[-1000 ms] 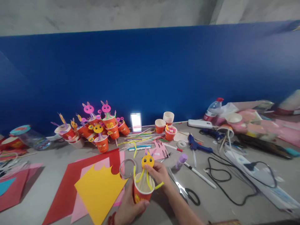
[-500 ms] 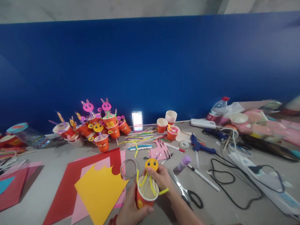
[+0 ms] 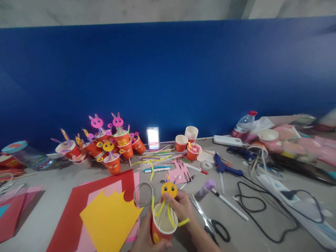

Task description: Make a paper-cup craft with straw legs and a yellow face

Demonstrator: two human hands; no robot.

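My left hand is wrapped round a red paper cup at the bottom middle of the view. A yellow paper face with two dark eyes stands on a stick above the cup, and yellow paper strips curl out over the rim. My right hand pinches the stick just below the face, fingers closed on it. A clear tape ring lies just left of the cup.
Yellow, pink and red paper sheets lie to the left. Scissors, a purple glue stick, a white marker, a blue glue gun and black cables lie to the right. Several finished cup figures stand by the blue wall.
The view drifted slightly; cup and hands sit a little lower and to the right in the frame. Both hands keep their hold on the cup and the figure.
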